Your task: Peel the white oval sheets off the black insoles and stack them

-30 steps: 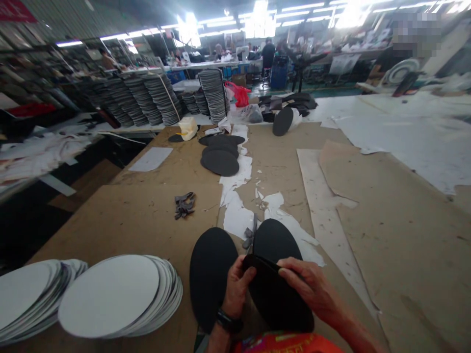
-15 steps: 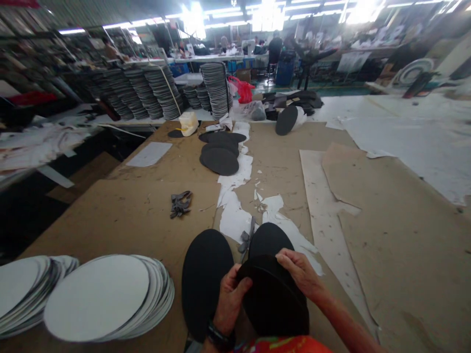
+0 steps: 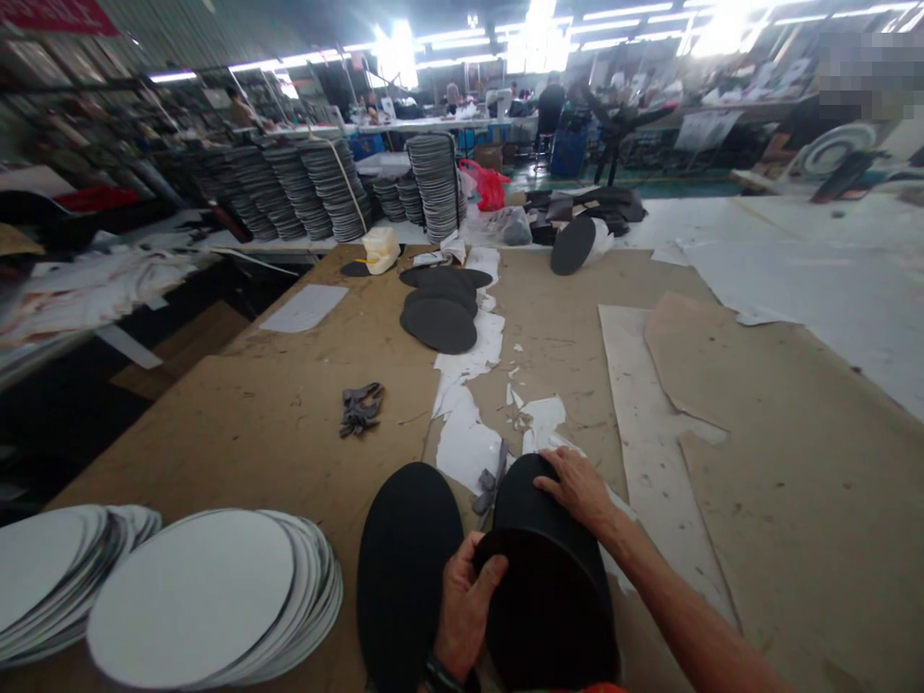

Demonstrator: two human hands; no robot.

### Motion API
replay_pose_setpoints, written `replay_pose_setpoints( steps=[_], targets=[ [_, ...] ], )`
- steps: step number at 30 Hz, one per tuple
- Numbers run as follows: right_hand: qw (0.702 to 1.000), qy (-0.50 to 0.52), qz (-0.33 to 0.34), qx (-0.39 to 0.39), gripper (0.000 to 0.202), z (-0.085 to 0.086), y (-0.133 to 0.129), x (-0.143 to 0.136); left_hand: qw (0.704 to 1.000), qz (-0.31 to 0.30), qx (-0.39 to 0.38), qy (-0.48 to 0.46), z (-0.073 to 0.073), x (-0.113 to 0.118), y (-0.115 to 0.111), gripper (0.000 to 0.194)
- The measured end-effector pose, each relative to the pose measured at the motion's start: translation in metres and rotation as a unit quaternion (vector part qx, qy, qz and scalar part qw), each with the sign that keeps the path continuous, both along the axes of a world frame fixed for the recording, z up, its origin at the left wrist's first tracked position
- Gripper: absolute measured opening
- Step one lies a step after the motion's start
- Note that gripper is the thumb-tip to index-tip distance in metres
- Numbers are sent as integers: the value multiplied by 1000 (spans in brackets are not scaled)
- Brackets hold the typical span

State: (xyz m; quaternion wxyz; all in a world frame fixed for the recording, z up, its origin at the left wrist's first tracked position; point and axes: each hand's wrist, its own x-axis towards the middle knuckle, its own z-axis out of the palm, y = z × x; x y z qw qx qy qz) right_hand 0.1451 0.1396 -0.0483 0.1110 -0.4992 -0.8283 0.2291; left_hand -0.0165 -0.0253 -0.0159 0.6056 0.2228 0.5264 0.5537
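Observation:
In the head view, my left hand [image 3: 469, 606] pinches the upper left edge of a black oval piece [image 3: 552, 616], thumb on its near face. That piece tilts towards me and overlaps another black oval [image 3: 520, 486] behind it. On the rear oval's top edge is my right hand [image 3: 577, 491], thumb on the near face and fingers bent at the rim. To the left of my left hand lies a single black oval [image 3: 408, 568]. A thin grey tool or strip [image 3: 492, 481] lies just beyond the ovals, its shape partly hidden.
Stacks of white ovals [image 3: 194, 597] stand at the front left. A crumpled grey scrap [image 3: 361, 409] lies on the brown-covered table [image 3: 252, 433]. Further off are several dark ovals [image 3: 440, 322], a yellowish container [image 3: 380, 250], torn white paper [image 3: 469, 433] and tall stacks of ovals [image 3: 437, 188].
My right hand has let go of the front oval and moved up to the rear oval's top edge. The front oval, in my left hand, sits a little lower.

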Motion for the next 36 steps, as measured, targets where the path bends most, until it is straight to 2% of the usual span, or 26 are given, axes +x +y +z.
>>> replay_pose_setpoints(
  steps=[5,9,12,15,18,20,21,23,25,27,28,30,33,36],
  targets=[
    [999,32,-12,20,15,9,2,0,1000,5,2,4,-2,2,0,29],
    [997,78,-5,0,20,27,-1,5,998,7,-2,61,-2,2,-3,27],
    [993,113,2,-34,23,55,-14,12,985,9,18,171,6,2,-5,24],
    [982,151,25,-107,21,97,-34,18,957,0,63,282,16,2,-7,19],
    [969,179,33,-168,20,131,-51,21,954,-49,108,275,22,4,-10,15],
    [957,205,31,-205,22,138,-53,23,951,-71,137,266,23,7,-11,14],
    [950,220,33,-221,25,135,-50,24,949,-75,150,268,24,8,-12,14],
    [949,226,27,-220,34,117,-38,22,943,-70,177,275,26,9,-13,16],
    [971,180,-2,-155,41,87,-21,17,937,-64,196,282,28,10,-13,18],
    [993,97,-25,-65,31,55,-7,9,933,-63,201,293,30,9,-13,19],
    [996,72,-21,-43,28,41,-1,4,932,-62,201,297,31,9,-13,18],
    [999,36,6,-30,34,19,4,-4,931,-62,198,300,32,7,-12,17],
    [999,-16,41,-21,37,4,4,-11,933,-65,189,299,31,5,-12,17],
    [997,-53,61,-9,35,2,4,-12,937,-60,182,293,30,2,-10,16]
  ],
)
